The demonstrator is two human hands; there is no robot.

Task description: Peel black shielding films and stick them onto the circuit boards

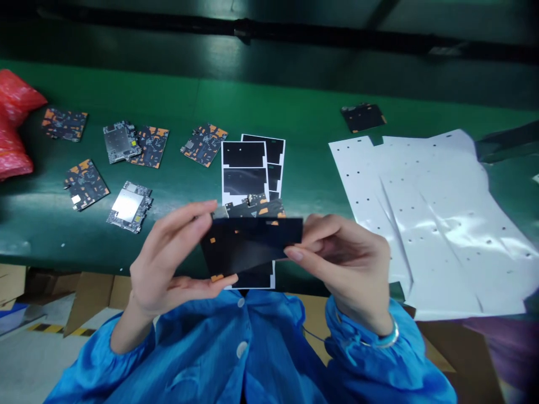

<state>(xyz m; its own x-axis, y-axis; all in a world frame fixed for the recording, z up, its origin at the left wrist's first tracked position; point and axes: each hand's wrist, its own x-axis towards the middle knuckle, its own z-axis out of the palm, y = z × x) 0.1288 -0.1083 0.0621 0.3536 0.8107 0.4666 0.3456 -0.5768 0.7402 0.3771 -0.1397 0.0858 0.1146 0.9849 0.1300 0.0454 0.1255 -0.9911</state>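
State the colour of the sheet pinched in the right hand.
The sheet is black, seen best in the head view, the only one here.

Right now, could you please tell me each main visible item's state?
Black rectangular piece with orange patches: tilted, held by left hand and right hand
White-edged black sheets: overlapping
Large white perforated sheet: spread, creased
Black-and-orange circuit boards: scattered
Silver-topped circuit boards: lying apart
Red plastic wrap: rumpled

I hold a dark circuit board (263, 211) with orange patches, tilted behind a smooth black film (248, 247).
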